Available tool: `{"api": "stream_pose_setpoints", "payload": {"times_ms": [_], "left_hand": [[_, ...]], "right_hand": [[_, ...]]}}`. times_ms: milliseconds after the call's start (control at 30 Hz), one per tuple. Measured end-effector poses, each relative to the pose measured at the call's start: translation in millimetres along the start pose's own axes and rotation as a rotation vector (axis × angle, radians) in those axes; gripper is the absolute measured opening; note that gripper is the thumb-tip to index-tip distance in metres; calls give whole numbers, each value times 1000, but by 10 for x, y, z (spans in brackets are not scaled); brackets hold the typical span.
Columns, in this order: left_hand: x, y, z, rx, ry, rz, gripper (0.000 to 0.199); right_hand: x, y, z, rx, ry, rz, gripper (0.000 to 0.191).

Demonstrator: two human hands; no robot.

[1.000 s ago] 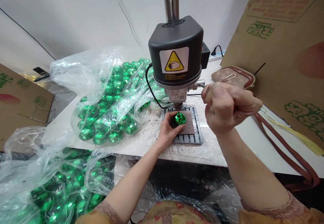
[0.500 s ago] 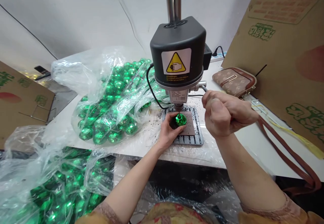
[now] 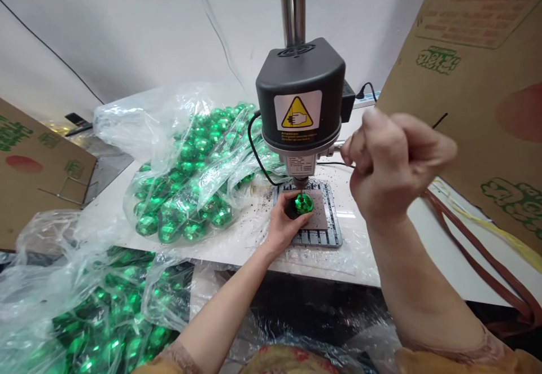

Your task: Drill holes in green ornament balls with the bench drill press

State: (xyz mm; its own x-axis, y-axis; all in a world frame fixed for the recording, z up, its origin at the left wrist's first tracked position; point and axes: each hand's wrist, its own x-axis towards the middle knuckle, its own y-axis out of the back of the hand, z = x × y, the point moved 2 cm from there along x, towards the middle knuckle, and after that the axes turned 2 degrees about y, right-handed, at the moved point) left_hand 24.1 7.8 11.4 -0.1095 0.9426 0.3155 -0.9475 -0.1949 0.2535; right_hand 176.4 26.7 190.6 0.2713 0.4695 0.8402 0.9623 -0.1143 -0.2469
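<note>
My left hand [image 3: 285, 219] grips a shiny green faceted ball [image 3: 304, 205] between thumb and fingers, on a flat board [image 3: 318, 216] over the slotted metal base [image 3: 334, 233]. Directly above the ball is the chuck [image 3: 301, 183] of a bench drill press [image 3: 300, 92], its bit close to the ball's top; whether they touch I cannot tell. Raised at the machine's right side, my right hand [image 3: 389, 165] is closed in a fist around the drill press lever [image 3: 337, 147], most of which the fingers hide.
Green balls in a clear plastic bag [image 3: 186, 176] lie left of the drill, and more fill a bag [image 3: 110, 312] below the table edge. Cardboard boxes [image 3: 474, 109] flank both sides. A brown strap [image 3: 478, 250] lies at the right. Dark shavings dot the table.
My right hand has risen with the lever, and now covers the brown bag behind it. My left hand still holds the ball beneath the chuck. The view has shifted slightly.
</note>
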Motion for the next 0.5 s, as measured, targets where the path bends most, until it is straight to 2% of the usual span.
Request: {"api": "stream_pose_setpoints", "payload": {"times_ms": [100,167,233,333,367,433,500], "left_hand": [[-159,91,206,180,-168,106,43],[-384,165,357,305,-392,61,43],[-685,227,441,430,-648,-86,42],[-1152,300,370,633,-966,-344,34],[-1275,319,303,707,-1020,-430,32],[-1439,351,148,845,-1012,-594,35],[-1488,388,42,872,-961,-664,37]], "right_hand": [[190,-78,-37,141,-92,97,42],[238,-110,-39,164,-125,69,42],[238,-109,-36,149,-116,69,42],[216,-97,-24,148,-88,64,44],[211,-94,-19,150,-80,67,44],[208,-91,-11,149,-65,73,44],[209,-91,-6,147,-56,75,44]]}}
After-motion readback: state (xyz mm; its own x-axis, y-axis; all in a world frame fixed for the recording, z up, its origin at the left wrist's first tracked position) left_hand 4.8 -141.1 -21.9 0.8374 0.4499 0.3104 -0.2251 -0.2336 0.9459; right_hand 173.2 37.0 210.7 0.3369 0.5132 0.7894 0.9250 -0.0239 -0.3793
